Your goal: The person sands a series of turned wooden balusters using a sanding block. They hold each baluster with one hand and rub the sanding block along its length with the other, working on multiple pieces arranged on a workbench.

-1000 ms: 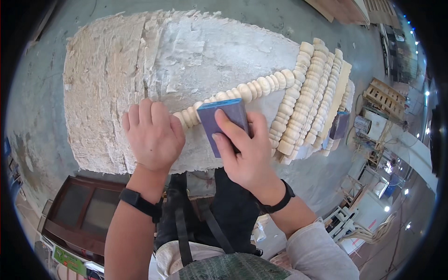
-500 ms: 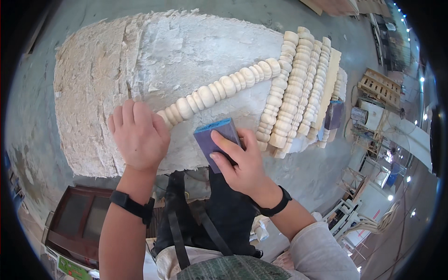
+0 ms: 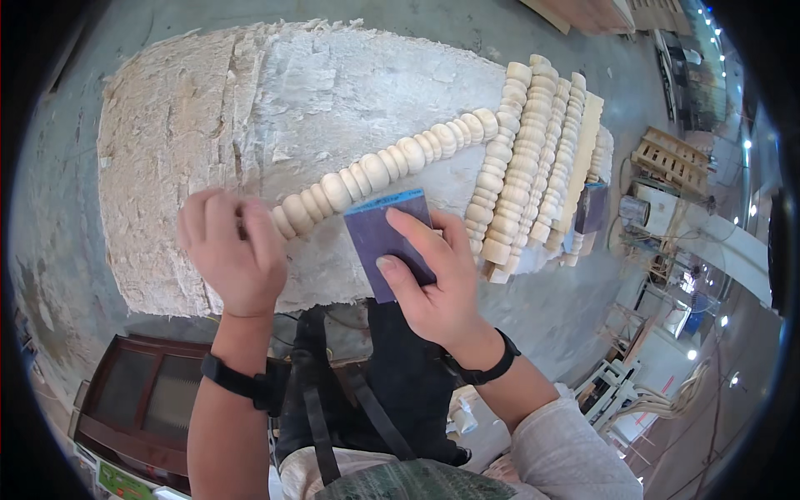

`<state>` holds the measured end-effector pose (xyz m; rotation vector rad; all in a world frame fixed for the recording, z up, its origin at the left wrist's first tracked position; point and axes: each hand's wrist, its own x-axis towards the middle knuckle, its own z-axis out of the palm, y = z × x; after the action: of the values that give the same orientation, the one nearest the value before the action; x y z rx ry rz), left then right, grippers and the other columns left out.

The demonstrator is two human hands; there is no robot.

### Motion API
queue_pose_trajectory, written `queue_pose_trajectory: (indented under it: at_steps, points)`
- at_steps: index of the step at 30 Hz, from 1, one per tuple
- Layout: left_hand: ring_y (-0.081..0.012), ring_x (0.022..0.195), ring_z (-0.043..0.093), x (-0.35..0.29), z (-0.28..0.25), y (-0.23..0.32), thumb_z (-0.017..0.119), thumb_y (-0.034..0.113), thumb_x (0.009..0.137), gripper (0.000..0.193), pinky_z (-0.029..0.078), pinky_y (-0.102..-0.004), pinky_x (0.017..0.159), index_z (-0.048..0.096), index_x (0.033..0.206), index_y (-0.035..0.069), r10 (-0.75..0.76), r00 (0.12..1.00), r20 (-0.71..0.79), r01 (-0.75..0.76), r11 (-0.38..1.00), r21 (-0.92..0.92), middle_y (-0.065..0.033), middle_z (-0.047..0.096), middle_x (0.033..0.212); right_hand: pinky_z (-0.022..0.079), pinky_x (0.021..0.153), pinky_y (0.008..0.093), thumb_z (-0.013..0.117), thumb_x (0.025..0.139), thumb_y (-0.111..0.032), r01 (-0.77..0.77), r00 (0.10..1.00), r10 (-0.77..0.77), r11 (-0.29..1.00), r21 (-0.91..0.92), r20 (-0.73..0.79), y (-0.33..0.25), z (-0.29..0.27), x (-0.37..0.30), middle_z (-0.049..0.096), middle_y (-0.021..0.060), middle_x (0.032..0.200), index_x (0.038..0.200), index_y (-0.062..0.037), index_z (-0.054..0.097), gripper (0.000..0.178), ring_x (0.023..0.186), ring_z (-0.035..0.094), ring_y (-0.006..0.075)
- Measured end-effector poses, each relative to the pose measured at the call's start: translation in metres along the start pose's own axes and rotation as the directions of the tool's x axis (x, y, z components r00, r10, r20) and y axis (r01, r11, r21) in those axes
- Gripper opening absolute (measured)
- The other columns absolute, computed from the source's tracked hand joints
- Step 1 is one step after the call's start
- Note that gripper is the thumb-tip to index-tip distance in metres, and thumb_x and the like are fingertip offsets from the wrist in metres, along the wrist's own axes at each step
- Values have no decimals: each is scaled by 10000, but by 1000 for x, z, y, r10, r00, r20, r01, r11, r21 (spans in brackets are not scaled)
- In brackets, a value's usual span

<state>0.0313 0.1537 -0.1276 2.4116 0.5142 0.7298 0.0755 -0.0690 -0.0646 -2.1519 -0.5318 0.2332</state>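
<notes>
Head view: our hands are apart. Our right hand clasps a purple sanding block with a blue edge; our left hand curls at the left end of a turned wooden spindle, too blurred to tell whether it grips. A second ago the block overlapped the spindle's beads; now it sits just beside them, on our side, and our left fingers have shifted. We take this as a break between rubbing strokes. The spindle slants across the flaky, pale counter, its right end beside a row of similar spindles. Past those lie a flat pale strip and a second purple block; farther right, a slatted pallet.
</notes>
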Motion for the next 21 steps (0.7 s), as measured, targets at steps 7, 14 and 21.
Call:
queue_pose_trajectory:
  at_steps: [7,14,21]
  points:
    - [-295,807,511,-1,-1,-2,664,121,830,194,354,-447,742,521,699,132,-1,996,86,-29,939,342,-41,523,810,563,765,390,819,891,-110,157,987,-161,960,-232,2,-18,41,57,588,157,1130,1311,-154,751,427,861,649,313]
    - [-288,783,496,-1,1,-5,659,117,795,203,344,-442,729,493,682,142,15,995,95,-48,934,353,-34,504,792,556,729,392,811,885,-124,159,987,-156,949,-274,30,-27,40,66,603,160,1057,1267,-156,770,385,863,648,333]
    - [-286,779,503,1,6,-4,656,112,789,196,352,-436,734,500,674,137,50,995,81,-76,928,364,-38,507,790,545,774,399,809,880,-132,140,984,-156,975,-175,-82,-17,57,78,598,156,1043,1247,-131,775,369,881,638,344]
